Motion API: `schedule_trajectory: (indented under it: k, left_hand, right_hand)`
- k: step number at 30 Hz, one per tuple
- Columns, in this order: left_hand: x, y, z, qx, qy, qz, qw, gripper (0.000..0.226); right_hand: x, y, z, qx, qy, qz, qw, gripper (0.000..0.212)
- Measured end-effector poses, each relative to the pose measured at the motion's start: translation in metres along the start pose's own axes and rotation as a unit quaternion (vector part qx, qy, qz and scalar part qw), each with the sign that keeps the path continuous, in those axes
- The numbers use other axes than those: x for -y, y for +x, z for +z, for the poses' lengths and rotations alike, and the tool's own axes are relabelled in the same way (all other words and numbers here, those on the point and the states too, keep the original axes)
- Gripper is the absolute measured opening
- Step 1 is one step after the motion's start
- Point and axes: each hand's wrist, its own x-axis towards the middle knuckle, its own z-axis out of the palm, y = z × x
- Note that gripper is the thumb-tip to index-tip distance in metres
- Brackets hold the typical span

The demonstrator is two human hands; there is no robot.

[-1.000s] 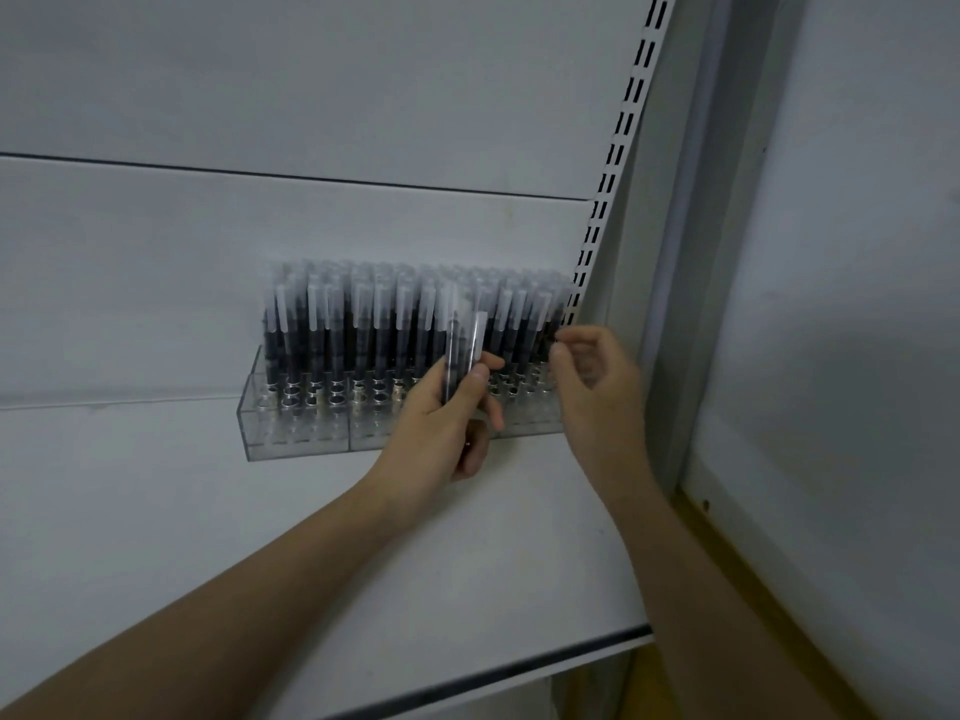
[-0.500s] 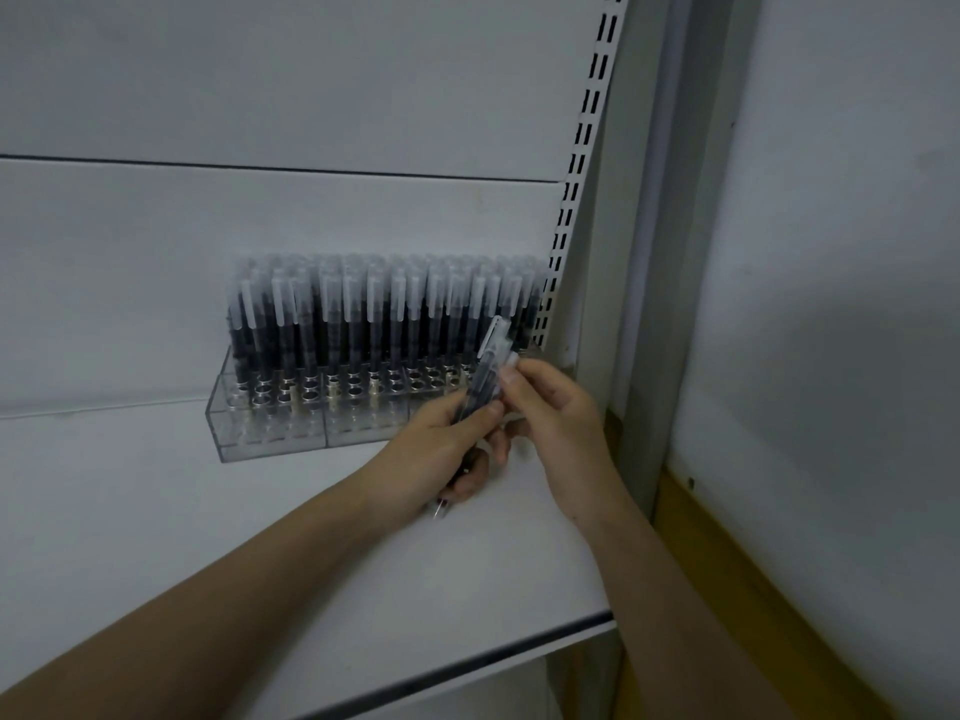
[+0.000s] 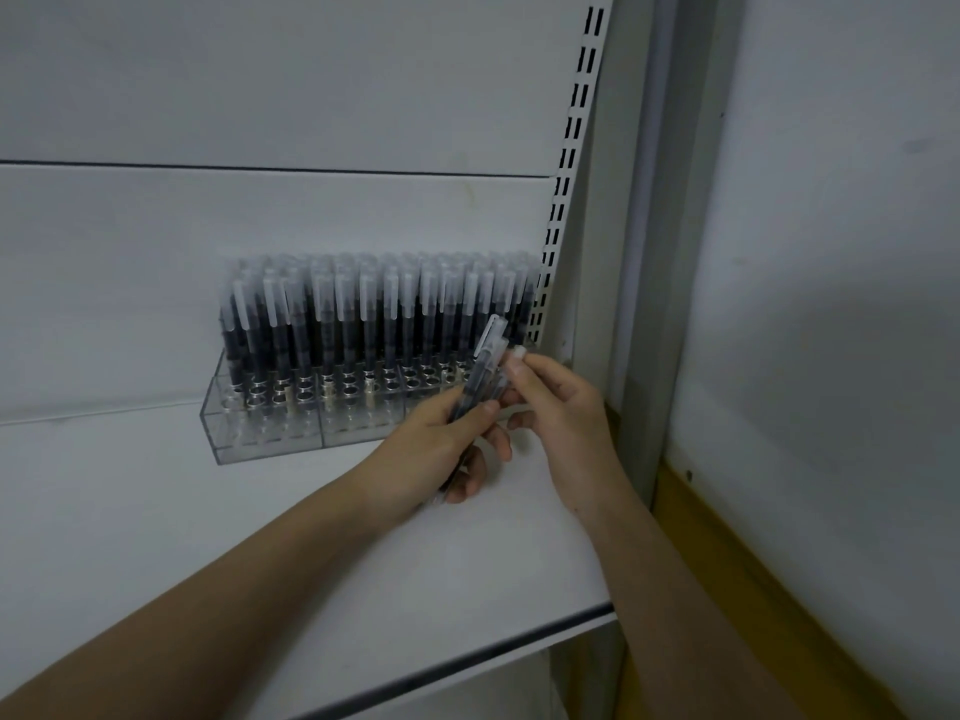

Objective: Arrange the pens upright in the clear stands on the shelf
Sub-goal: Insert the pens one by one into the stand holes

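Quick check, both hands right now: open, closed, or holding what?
Left hand: grips a small bunch of pens.
Right hand: fingertips pinch the top of one pen in that bunch.

White shelf (image 3: 208, 537), clear stands (image 3: 291, 428) side by side at its back; upright pens (image 3: 363, 314) inside

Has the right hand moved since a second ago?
Yes. The right hand has come down from the pen tops by the slotted upright and leftward to the pens that the left hand grips, pinching one.
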Motion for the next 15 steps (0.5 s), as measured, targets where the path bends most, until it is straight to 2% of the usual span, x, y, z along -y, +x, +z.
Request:
schedule_trajectory:
  k: [10, 15]
  left_hand:
    - [-0.002, 0.000, 0.000, 0.005, 0.009, 0.003, 1.000, 0.017]
    - [-0.004, -0.002, 0.000, -0.004, -0.038, -0.003, 0.999, 0.015]
  right_hand:
    - [0.001, 0.005, -0.001, -0.048, 0.038, 0.017, 0.998, 0.019]
    - [0.010, 0.013, -0.008, -0.076, 0.087, 0.019, 0.993, 0.015]
